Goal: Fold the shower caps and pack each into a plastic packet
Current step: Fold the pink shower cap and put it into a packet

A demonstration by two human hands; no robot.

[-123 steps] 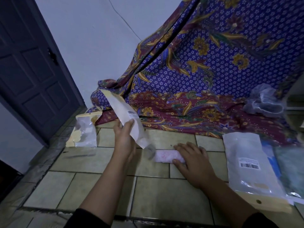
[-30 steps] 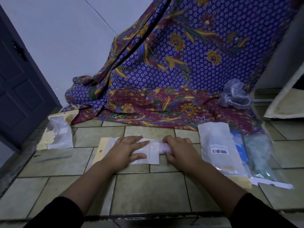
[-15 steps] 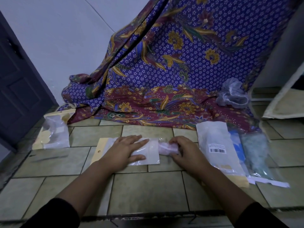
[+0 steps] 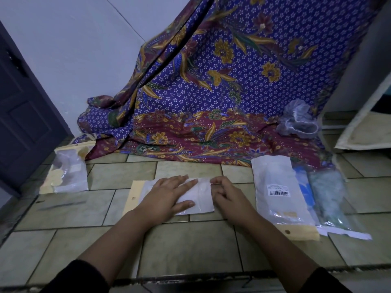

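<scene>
Well, left hand (image 4: 165, 199) presses packet (image 4: 204, 200) flat; right hand (image 4: 231, 200) pinches its edge

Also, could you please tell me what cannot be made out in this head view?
Head view:
- Shower cap: faint through the packet, mostly covered by the left hand.
- Right hand: fingers curled at the packet's mouth; grip unclear.
- Barcode label text: too small.
- Packets beneath the barcode packet: overlapped, contents blurred.

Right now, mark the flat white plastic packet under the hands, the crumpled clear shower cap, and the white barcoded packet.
Flat white plastic packet (image 4: 204, 199): head view, bare right end.
Crumpled clear shower cap (image 4: 298, 121): head view, its middle.
White barcoded packet (image 4: 275, 176): head view, above the barcode.
</scene>
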